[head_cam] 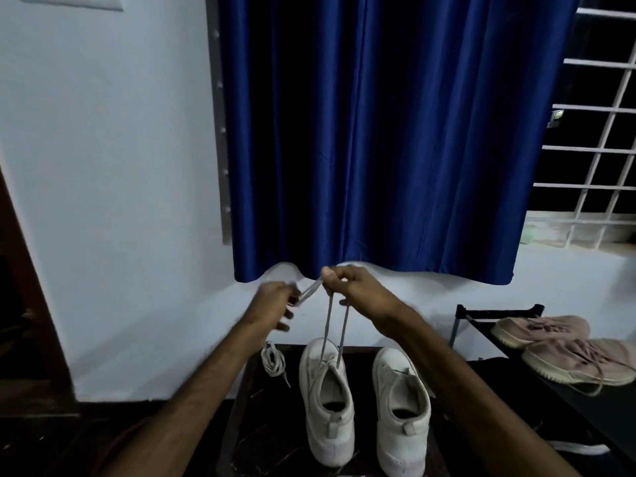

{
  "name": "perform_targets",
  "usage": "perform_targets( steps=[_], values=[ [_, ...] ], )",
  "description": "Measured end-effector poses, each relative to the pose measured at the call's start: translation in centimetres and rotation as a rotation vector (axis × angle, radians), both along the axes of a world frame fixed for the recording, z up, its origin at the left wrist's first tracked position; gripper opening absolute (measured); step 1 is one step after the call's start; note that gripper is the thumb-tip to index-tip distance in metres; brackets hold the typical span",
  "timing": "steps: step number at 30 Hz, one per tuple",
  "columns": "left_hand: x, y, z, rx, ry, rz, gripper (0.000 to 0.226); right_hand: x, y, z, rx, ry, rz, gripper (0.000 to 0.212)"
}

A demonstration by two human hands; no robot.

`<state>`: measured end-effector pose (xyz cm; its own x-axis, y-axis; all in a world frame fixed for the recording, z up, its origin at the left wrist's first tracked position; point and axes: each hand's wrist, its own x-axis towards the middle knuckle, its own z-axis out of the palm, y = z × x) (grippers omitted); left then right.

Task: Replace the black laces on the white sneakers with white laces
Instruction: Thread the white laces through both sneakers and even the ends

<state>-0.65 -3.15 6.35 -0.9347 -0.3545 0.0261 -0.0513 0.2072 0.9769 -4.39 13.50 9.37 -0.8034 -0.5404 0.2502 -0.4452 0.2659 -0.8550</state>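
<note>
While the right hand [351, 287] pinches two strands of the white lace [328, 325] above the left sneaker [327, 407] and the left hand [275, 302] grips one end, lacing looks barely begun; the right sneaker [401, 418] awaits the spare lace [273, 361] coiled nearby.

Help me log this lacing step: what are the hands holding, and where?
The white lace: right hand pinches both strands above the sneaker; left hand grips the part beyond.

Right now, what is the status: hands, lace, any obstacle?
Left hand and right hand pinch white lace, two strands taut up from left sneaker. Spare lace coiled beside it. Nothing blocking.
</note>
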Motion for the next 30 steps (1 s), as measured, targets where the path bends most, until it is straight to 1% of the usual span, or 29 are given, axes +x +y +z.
perform_targets(
  steps=[1, 2, 3, 6, 7, 9, 10, 11, 12, 13, 14, 15, 16, 17, 18, 20, 21, 22, 23, 24, 26, 28, 30],
  values=[
    [0.0, 0.5, -0.7, -0.075, -0.065, -0.062, 0.027, -0.1, -0.1, 0.0, -0.038, 0.032, -0.03, 0.039],
    [0.0, 1.0, -1.3, -0.122, -0.108, -0.11, 0.028, -0.1, -0.3, -0.1, -0.092, 0.023, -0.03, 0.04],
    [-0.2, 1.6, -2.0, -0.15, -0.125, -0.14, 0.029, -0.2, -0.6, -0.3, -0.166, -0.034, -0.002, 0.042],
    [-1.7, 3.4, -3.4, -0.312, -0.114, -0.168, 0.031, -0.2, -1.7, -1.1, -0.481, -0.366, 0.115, 0.045],
    [-2.2, 4.0, -4.0, -0.388, -0.131, -0.139, 0.031, -0.3, -2.0, -1.3, -0.597, -0.471, 0.132, 0.043],
    [-2.7, 4.9, -5.2, -0.485, -0.108, 0.027, 0.027, -0.5, -2.1, -1.7, -0.722, -0.578, 0.09, 0.042],
    [-2.6, 5.4, -5.7, -0.457, -0.032, 0.116, 0.027, -0.6, -2.1, -1.9, -0.751, -0.603, 0.069, 0.044],
    [-2.3, 5.9, -6.1, -0.39, 0.069, 0.149, 0.029, -0.8, -1.9, -1.9, -0.773, -0.622, 0.053, 0.047],
    [-2.2, 6.3, -6.4, -0.274, 0.172, 0.118, 0.028, -1.1, -1.8, -2.0, -0.789, -0.631, 0.035, 0.049],
    [-2.1, 6.6, -6.6, -0.093, 0.246, 0.036, 0.025, -1.4, -1.6, -1.9, -0.803, -0.636, 0.015, 0.051],
    [-1.9, 6.9, -6.5, 0.095, 0.274, -0.072, 0.03, -1.8, -1.5, -2.0, -0.811, -0.628, -0.016, 0.052],
    [-1.7, 7.0, -6.6, 0.239, 0.265, -0.16, 0.039, -2.2, -1.3, -2.0, -0.816, -0.619, -0.05, 0.051],
    [-1.5, 6.9, -6.6, 0.297, 0.25, -0.222, 0.046, -2.6, -1.2, -2.1, -0.82, -0.607, -0.092, 0.05],
    [-1.3, 6.7, -6.6, 0.274, 0.237, -0.26, 0.047, -2.9, -1.1, -2.3, -0.834, -0.595, -0.141, 0.048],
    [-1.2, 6.5, -6.6, 0.204, 0.237, -0.279, 0.044, -3.2, -1.0, -2.6, -0.84, -0.574, -0.202, 0.046],
    [-1.3, 5.9, -6.8, -0.01, 0.238, -0.303, 0.036, -3.7, -0.8, -4.0, -0.793, -0.479, -0.34, 0.043],
    [-1.5, 5.5, -6.8, -0.139, 0.241, -0.303, 0.032, -3.8, -0.9, -4.9, -0.719, -0.401, -0.398, 0.041],
    [-1.8, 5.1, -6.9, -0.27, 0.263, -0.274, 0.027, -3.9, -1.0, -6.0, -0.63, -0.326, -0.43, 0.039],
    [-2.1, 4.7, -7.0, -0.375, 0.311, -0.218, 0.021, -3.8, -1.3, -7.1, -0.556, -0.285, -0.417, 0.035],
    [-2.4, 4.3, -7.1, -0.443, 0.357, -0.147, 0.016, -3.4, -1.6, -8.2, -0.511, -0.295, -0.361, 0.03],
    [-2.7, 4.0, -7.3, -0.476, 0.393, -0.031, 0.013, -2.3, -2.0, -9.5, -0.558, -0.457, -0.245, 0.027],
    [-2.8, 4.1, -7.8, -0.422, 0.395, 0.008, 0.012, -1.4, -2.1, -10.0, -0.713, -0.66, -0.176, 0.027],
    [-2.4, 4.5, -8.1, -0.367, 0.432, 0.015, 0.01, -1.1, -2.0, -10.3, -0.831, -0.813, -0.16, 0.03]
  ],
)
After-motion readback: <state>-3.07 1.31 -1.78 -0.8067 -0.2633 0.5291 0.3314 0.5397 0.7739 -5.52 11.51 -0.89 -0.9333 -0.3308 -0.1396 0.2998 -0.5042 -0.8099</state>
